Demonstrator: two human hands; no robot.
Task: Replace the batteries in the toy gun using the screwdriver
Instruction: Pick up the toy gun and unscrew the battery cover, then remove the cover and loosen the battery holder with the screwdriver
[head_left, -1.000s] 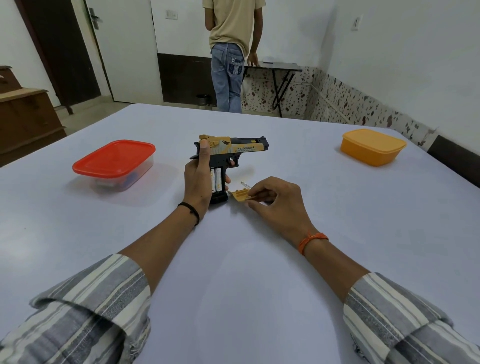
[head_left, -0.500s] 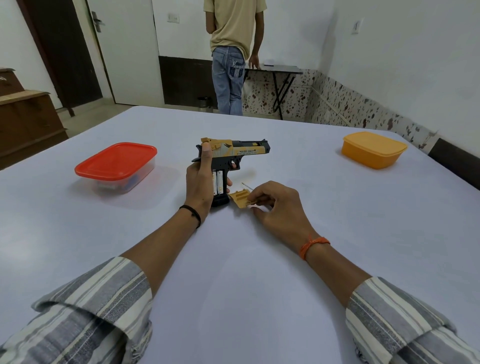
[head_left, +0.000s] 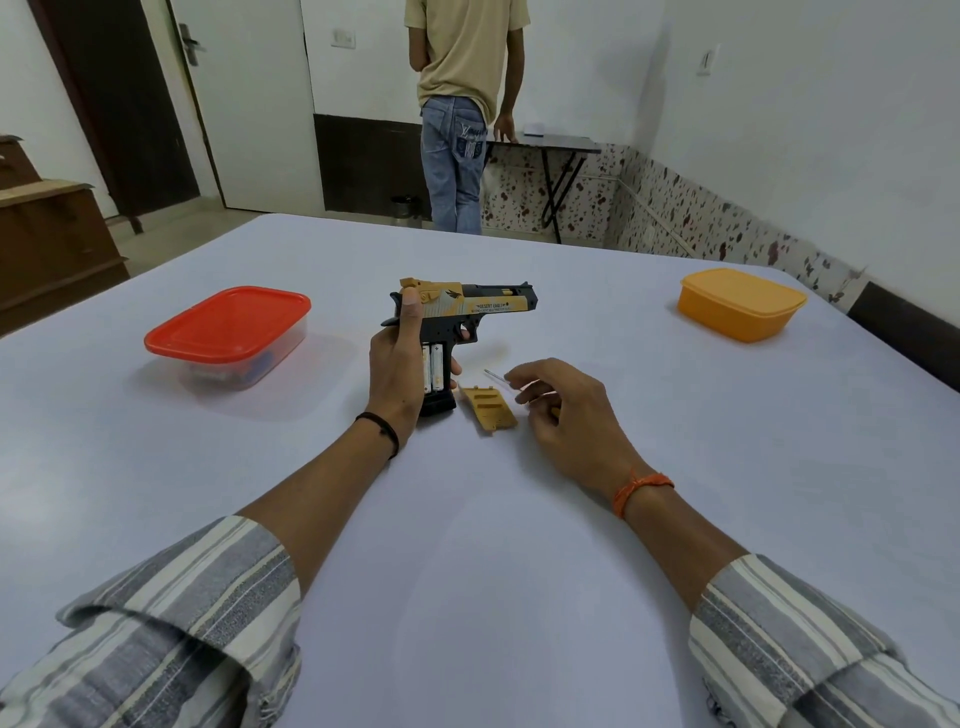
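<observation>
My left hand (head_left: 397, 371) grips a black and gold toy gun (head_left: 467, 306), which stands upright on its butt on the white table (head_left: 467, 545). The grip's side is uncovered and two white batteries (head_left: 434, 366) show in it. The gold battery cover (head_left: 488, 408) lies flat on the table just right of the gun. My right hand (head_left: 566, 410) hovers beside the cover with curled fingers around a small screwdriver (head_left: 493, 374). The thin metal shaft pokes out toward the gun, and the handle is mostly hidden.
A clear container with a red lid (head_left: 228, 325) stands at the left and an orange container (head_left: 740, 304) at the far right. Beyond the table a person (head_left: 462, 104) stands with their back turned at a small black table (head_left: 550, 143). A wooden cabinet (head_left: 47, 234) is at far left.
My right hand has let go of the gold cover, which now lies flat on the table, and has drawn back slightly to the right. The left hand and gun have stayed put.
</observation>
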